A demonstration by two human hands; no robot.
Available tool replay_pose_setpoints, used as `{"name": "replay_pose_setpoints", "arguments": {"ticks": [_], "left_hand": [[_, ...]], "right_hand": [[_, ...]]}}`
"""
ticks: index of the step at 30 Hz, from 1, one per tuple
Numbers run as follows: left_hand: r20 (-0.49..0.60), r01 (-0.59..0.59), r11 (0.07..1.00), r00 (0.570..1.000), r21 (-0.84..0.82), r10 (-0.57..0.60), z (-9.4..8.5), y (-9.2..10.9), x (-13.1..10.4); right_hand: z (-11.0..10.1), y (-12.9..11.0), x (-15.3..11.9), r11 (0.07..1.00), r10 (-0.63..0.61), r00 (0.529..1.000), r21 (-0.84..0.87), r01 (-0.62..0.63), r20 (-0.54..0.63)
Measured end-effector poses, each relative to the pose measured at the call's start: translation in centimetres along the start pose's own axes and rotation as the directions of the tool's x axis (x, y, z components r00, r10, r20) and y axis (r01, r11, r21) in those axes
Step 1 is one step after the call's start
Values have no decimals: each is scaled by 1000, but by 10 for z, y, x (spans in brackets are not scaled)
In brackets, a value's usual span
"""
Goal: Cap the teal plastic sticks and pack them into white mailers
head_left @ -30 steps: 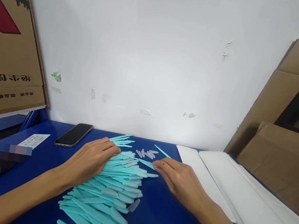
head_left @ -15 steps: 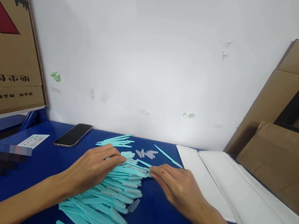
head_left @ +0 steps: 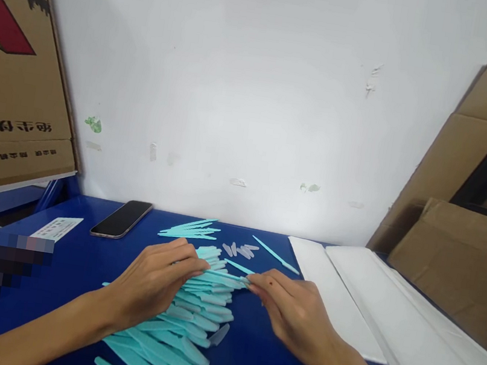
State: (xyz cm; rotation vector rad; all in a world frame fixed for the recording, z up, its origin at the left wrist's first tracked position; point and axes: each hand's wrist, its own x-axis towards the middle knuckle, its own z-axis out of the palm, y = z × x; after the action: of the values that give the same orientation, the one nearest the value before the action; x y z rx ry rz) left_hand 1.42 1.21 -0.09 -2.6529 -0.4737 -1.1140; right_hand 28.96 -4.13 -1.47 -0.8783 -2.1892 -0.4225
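Observation:
Between my two hands lies a thin turquoise eyebrow razor [head_left: 226,275], held level over a heap of the same kind. My left hand [head_left: 158,279] pinches its handle end with thumb and fingers. At the other end, the fingertips of my right hand [head_left: 297,309] are closed around the head, hiding most of it; whether a cap is there I cannot tell. Below, the pile of turquoise razors [head_left: 177,346] points its heads to the right, several with translucent covers. Small clear blade caps [head_left: 245,250] lie beyond my hands, and one loose cap [head_left: 219,334] rests beside the pile.
A few razors [head_left: 188,229] lie at the back, and a single one [head_left: 275,254] sits right of the caps. A phone [head_left: 122,219] and a printed label [head_left: 56,228] are on the left. White sleeves [head_left: 397,315] cover the right side; cardboard [head_left: 459,269] leans there.
My hands have shifted slightly right with the razor, which now lies more level between them. The view has moved a little; the heap and loose caps look the same.

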Motion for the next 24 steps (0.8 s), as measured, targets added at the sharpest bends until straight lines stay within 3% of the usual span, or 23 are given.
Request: {"name": "replay_pose_setpoints", "arguments": {"ticks": [7,12,14,17,21,24], "left_hand": [[25,-9,1000,1000,16,9,-6,1,4],[98,-53,992,994,111,43,-7,-12,-2],[100,-19,981,995,195,-1,-8,-23,-5],[79,101,953,989,286,-129,-12,-45,-11],[175,277,903,922,328,-346,-15,-77,-22],[230,307,895,892,325,-389,-13,-95,-34]], "right_hand": [[-3,-6,4,998,-23,1000,-53,22,-14],[-7,-2,8,993,-10,999,-117,14,36],[-8,7,6,988,48,998,-146,-42,40],[-9,27,3,941,232,971,-268,-207,66],[-8,49,-3,856,406,907,-394,-336,108],[-4,57,-7,825,458,880,-427,-370,123]]}}
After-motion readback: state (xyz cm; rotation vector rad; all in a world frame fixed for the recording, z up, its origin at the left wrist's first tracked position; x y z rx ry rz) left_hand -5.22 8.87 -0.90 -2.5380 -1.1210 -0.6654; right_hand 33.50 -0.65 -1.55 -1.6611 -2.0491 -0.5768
